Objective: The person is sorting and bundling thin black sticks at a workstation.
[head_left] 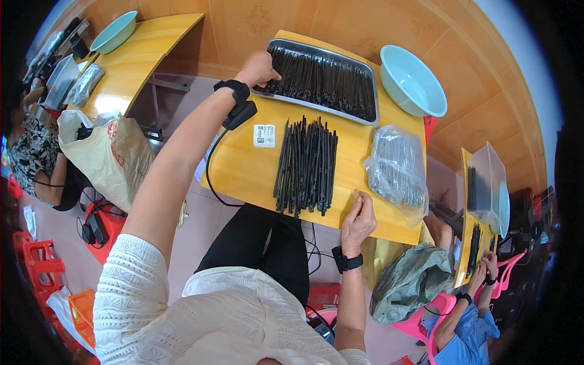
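Observation:
My left hand (pixel 258 69) is at the left end of a shiny metal tray (pixel 316 109), over the thin dark sticks (pixel 322 79) packed in it. It is slightly smeared, and most of its fingers are hidden, so any hold cannot be made out. Nearer to me, a bundle of thin black sticks (pixel 306 164) lies loose on the yellow table (pixel 243 170). My right hand (pixel 358 222) rests at the table's front edge, right of the bundle, its fingers curled together with nothing showing in them. Beside it lies a clear plastic bag (pixel 396 170) of similar sticks.
A white printed label (pixel 264 135) lies left of the bundle. A light-blue basin (pixel 413 79) stands at the far right corner. A black cable (pixel 208 167) runs from my left wrist over the table edge. Other people sit at side tables, one handling sticks on the right.

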The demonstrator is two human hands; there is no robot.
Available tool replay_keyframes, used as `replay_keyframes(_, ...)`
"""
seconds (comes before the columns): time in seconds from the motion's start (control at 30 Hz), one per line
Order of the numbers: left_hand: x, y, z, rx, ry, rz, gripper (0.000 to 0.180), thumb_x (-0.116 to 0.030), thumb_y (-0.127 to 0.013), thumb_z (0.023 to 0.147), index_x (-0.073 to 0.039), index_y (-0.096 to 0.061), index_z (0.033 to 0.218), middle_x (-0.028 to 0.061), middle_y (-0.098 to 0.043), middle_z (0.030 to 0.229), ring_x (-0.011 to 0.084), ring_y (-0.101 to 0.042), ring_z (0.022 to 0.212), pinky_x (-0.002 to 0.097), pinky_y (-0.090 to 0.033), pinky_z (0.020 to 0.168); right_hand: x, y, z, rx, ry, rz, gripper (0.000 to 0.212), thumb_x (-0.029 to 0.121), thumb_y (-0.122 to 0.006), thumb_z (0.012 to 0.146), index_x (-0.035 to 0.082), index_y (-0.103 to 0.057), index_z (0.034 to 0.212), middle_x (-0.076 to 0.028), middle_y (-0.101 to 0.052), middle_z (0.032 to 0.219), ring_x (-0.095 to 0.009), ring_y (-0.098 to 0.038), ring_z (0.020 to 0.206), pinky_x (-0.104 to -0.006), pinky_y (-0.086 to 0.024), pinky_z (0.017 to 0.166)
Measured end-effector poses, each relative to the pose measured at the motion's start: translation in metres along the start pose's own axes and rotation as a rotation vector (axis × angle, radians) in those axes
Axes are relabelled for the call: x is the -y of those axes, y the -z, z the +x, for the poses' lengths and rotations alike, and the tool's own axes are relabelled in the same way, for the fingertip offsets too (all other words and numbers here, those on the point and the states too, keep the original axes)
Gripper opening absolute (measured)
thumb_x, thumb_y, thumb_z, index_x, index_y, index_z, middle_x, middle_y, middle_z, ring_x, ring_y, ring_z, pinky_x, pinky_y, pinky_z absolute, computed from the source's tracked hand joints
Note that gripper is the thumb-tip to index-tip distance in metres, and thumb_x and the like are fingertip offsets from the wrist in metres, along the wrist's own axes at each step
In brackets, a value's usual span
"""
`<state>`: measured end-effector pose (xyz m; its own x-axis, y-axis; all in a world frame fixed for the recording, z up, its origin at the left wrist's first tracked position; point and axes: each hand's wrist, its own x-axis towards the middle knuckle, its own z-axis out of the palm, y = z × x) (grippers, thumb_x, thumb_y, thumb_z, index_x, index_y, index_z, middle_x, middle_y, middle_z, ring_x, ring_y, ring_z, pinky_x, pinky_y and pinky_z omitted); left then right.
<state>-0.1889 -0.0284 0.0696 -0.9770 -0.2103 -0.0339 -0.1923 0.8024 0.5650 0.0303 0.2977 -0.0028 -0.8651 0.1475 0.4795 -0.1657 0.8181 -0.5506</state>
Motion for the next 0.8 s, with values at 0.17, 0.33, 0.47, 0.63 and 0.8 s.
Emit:
replay_keyframes(0.17,0.006,-0.004,0.004,0.021,0.017,-0.024,0.026,-0.016,-0.075,0.067,0.002,-0.057,0.068,0.0118,-0.06,0.058,0.0187,-0.06,0.048,0.0279,-0.051,0.046,-0.003,-0.002,0.0,-0.008,0.028,-0.013,0.014,0.006,-0.05,0.085,-0.002,-0.058,0.093,-0.019,-0.062,0.084,-0.035,-0.06,0.074,-0.0384,-0.046,0.064)
replay_keyframes(0.33,0.01,-0.007,0.003,0.029,0.021,-0.094,0.024,-0.011,-0.075,0.067,0.0,-0.053,0.065,0.0104,-0.059,0.058,0.0168,-0.06,0.048,0.0272,-0.051,0.046,-0.003,-0.001,0.001,-0.003,0.028,-0.027,0.014,0.006,-0.05,0.085,-0.001,-0.059,0.092,-0.019,-0.062,0.084,-0.035,-0.059,0.074,-0.0385,-0.046,0.063)
replay_keyframes(0.47,0.014,-0.015,0.004,0.008,0.02,-0.098,0.024,-0.009,-0.073,0.068,-0.001,-0.051,0.065,0.0099,-0.06,0.059,0.017,-0.061,0.05,0.0268,-0.051,0.046,0.002,0.0,0.001,0.003,0.054,-0.057,0.013,0.006,-0.05,0.084,-0.001,-0.059,0.092,-0.018,-0.061,0.083,-0.035,-0.059,0.073,-0.0385,-0.046,0.063)
replay_keyframes(0.63,0.01,-0.016,0.0,-0.049,-0.022,-0.049,0.02,-0.01,-0.073,0.068,0.0,-0.057,0.074,0.0097,-0.062,0.066,0.017,-0.063,0.054,0.0268,-0.05,0.049,-0.002,-0.003,-0.004,0.008,0.052,-0.084,0.014,0.007,-0.051,0.084,-0.001,-0.059,0.091,-0.018,-0.061,0.083,-0.035,-0.059,0.073,-0.0391,-0.046,0.064)
replay_keyframes(0.8,0.026,-0.004,-0.015,-0.157,-0.156,-0.039,0.022,-0.016,-0.071,0.071,0.0,-0.061,0.083,0.0082,-0.062,0.067,0.015,-0.061,0.052,0.025,-0.049,0.05,-0.001,-0.003,-0.003,-0.003,0.07,-0.066,0.014,0.008,-0.05,0.084,-0.002,-0.059,0.091,-0.018,-0.061,0.084,-0.035,-0.059,0.074,-0.0393,-0.046,0.064)
